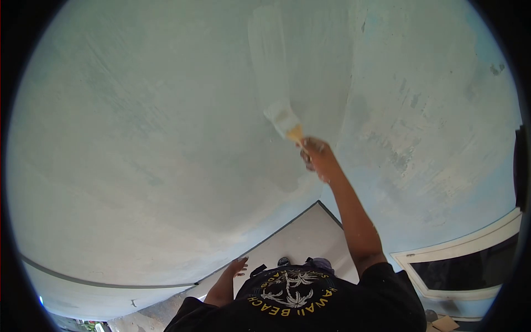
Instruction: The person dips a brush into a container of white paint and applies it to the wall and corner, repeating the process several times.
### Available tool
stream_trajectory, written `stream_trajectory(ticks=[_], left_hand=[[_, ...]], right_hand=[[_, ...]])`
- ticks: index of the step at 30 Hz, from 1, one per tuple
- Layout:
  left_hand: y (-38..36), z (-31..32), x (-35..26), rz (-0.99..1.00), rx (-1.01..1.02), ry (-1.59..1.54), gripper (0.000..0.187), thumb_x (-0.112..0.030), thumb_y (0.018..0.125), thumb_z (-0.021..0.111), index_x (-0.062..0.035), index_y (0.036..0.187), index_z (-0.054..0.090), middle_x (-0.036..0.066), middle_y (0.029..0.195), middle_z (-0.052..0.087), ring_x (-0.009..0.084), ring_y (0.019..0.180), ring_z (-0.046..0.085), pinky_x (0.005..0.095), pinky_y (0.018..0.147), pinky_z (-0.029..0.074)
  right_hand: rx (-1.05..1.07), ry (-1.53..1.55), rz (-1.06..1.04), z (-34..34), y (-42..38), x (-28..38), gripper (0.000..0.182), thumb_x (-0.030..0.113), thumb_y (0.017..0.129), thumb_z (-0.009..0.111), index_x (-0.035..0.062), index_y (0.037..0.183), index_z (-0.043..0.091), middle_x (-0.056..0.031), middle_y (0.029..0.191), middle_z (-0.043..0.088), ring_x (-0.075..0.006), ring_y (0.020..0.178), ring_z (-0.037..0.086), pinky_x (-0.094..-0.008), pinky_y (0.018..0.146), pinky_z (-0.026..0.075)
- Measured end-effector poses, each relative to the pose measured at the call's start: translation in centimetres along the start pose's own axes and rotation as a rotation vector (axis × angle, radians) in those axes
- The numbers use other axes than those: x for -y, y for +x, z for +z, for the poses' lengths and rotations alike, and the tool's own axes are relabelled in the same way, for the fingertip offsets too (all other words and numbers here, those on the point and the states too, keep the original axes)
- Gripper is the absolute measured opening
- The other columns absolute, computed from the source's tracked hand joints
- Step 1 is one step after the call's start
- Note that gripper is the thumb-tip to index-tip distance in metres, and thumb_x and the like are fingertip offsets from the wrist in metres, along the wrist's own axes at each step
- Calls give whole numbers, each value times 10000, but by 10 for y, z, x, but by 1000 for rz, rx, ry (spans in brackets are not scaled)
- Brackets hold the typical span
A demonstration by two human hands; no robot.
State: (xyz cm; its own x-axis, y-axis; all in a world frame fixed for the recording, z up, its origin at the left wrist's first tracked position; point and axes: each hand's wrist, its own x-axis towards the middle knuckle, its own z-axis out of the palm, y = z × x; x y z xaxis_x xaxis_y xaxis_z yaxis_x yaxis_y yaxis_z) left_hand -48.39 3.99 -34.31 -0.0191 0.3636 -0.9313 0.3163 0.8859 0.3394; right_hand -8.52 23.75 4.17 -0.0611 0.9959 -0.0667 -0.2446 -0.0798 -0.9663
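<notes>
My right hand [316,155] is raised and closed around the wooden handle of a wide paintbrush [285,120]. The brush points up and to the left, its bristle end against the wall [166,138]. Above the bristles runs a pale streak of paint [269,61], lighter than the grey-green surface around it. Low down beside my body hangs my left hand [239,267], fingers apart, with nothing visible in it. The brush tip is slightly blurred.
An inside corner joins this wall to a patchy pale-blue wall [420,144] on the right. A cream-framed window [464,260] stands at lower right. Below me is a light floor [293,238] with dark edging. Several plants show outdoors at lower left.
</notes>
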Motion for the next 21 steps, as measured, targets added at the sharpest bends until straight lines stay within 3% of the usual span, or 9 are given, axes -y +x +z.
stream_trajectory(ticks=[3, 8, 11, 13, 16, 17, 18, 20, 21], left_hand=[[-21, 13, 24, -74, -15, -82, 624, -525, 888, 550, -135, 1349, 394, 141, 1328, 512, 304, 1188, 502, 492, 911, 439], [-38, 53, 37, -105, -86, -186, 563, -485, 904, 535, -129, 1325, 423, 133, 1272, 541, 304, 1152, 516, 478, 893, 439], [-45, 91, 25, 3, -147, -283, 510, -479, 909, 527, -131, 1273, 455, 120, 1212, 562, 265, 1093, 545, 448, 865, 458], [-46, 118, 13, 118, -54, -357, 467, -403, 914, 552, -125, 1274, 450, 109, 1194, 566, 246, 1087, 549, 453, 868, 459], [-22, 144, 26, 318, 106, -347, 410, -298, 911, 568, -117, 1264, 461, 96, 1156, 581, 231, 1069, 563, 449, 845, 477], [-19, 158, 30, 488, -55, 13, 375, -214, 903, 574, -113, 1250, 475, 91, 1125, 595, 221, 1034, 584, 434, 806, 500], [-19, 164, 38, 492, -63, 5, 375, -214, 903, 574, -113, 1250, 475, 91, 1125, 595, 221, 1034, 584, 434, 806, 500], [-37, 180, 40, 314, -46, -431, 365, -234, 901, 589, -114, 1232, 490, 93, 1119, 603, 227, 1028, 585, 426, 791, 504], [-48, 189, 45, 274, -171, -503, 374, -323, 869, 637, -95, 1151, 542, 71, 1013, 631, 192, 887, 603, 373, 676, 495]], right_hand=[[-4, -10, 172, -25, -11, -78, 249, 227, 977, 488, 3, 997, 594, 28, 640, 474, -29, 462, 337, -202, 389, 270], [4, -115, 266, -54, -17, -127, 257, 232, 980, 468, 1, 981, 580, 26, 627, 456, -30, 435, 302, -211, 377, 243], [25, -170, 291, -71, -17, -141, 271, 233, 981, 457, -9, 975, 578, 16, 630, 467, -35, 429, 317, -216, 373, 258], [48, -191, 298, -81, -18, -150, 274, 230, 982, 449, -12, 972, 577, 10, 632, 473, -40, 426, 328, -219, 372, 267], [55, -240, 373, -89, -18, -153, 275, 222, 982, 441, -16, 971, 578, -2, 636, 485, -51, 421, 348, -227, 369, 281], [88, -250, 369, -89, -18, -147, 281, 226, 982, 443, -19, 970, 579, -4, 638, 488, -55, 425, 356, -230, 370, 287], [122, -261, 363, -88, -19, -140, 286, 231, 981, 445, -22, 970, 579, -7, 639, 491, -60, 428, 365, -233, 372, 293], [169, -295, 252, -70, -17, -93, 286, 237, 977, 451, -17, 971, 583, -2, 643, 492, -57, 445, 371, -227, 378, 297], [186, -265, 136, -60, -15, -63, 282, 237, 975, 455, -13, 972, 586, 3, 644, 488, -54, 453, 368, -221, 383, 297]])
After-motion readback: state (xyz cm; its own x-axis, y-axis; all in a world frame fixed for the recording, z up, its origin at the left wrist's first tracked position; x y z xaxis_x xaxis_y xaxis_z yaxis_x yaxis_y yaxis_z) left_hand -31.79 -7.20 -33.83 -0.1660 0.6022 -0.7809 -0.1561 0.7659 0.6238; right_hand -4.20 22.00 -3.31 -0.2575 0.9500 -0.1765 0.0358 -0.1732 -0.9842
